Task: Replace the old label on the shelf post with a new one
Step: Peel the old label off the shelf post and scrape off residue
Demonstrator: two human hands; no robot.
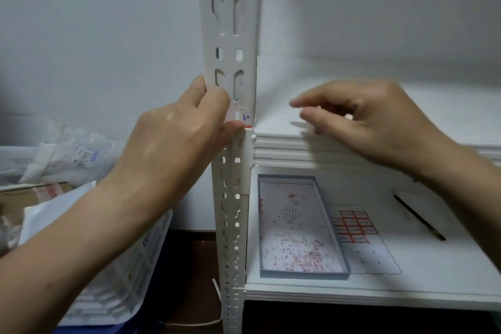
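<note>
The label (246, 116), thin white paper with blue writing and a red bottom strip, sits flat on the perforated white metal shelf post (230, 22), writing upright (long axis hidden). The left hand (173, 144) pinches the post's edge, covering the label's left part. The right hand (379, 122) hovers nearby, loosely curled, empty.

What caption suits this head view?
Left hand holds a white handwritten label against the perforated white metal shelf post; right hand hovers nearby.
</note>
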